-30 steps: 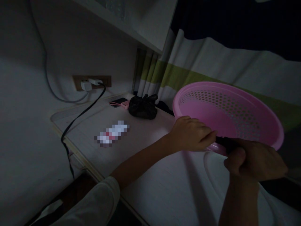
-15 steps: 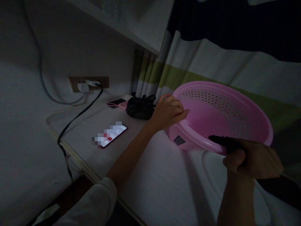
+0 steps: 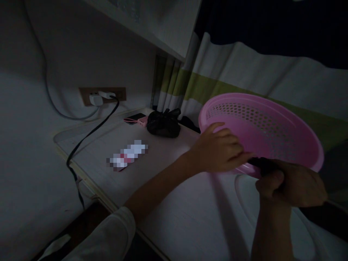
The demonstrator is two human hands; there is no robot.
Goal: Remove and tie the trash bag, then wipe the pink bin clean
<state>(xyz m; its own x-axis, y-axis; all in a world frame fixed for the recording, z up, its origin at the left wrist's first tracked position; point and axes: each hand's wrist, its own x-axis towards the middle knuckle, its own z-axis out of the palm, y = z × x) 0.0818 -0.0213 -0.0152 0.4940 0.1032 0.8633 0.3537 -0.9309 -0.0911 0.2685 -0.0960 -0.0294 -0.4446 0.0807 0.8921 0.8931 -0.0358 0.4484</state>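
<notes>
My left hand is in front of the near rim of a pink laundry basket with perforated walls. Its fingers are curled, the little finger sticks out, and the thumb reaches the tip of a dark elongated object. What lies under those fingers is hidden. My right hand is closed around that object, whose kind is too dark to tell. The basket leans with its opening towards me, beside a pale rounded lid-like piece on the white table.
A phone with a lit screen lies on the table at the left. Behind it are a black bag, a pink power bank and a dark flat item. Cables run from a wall socket. A shelf overhangs; a striped curtain hangs behind.
My left hand has left the basket's left rim and moved right to the dark object's tip. The basket has shifted slightly right. My right hand has hardly moved.
</notes>
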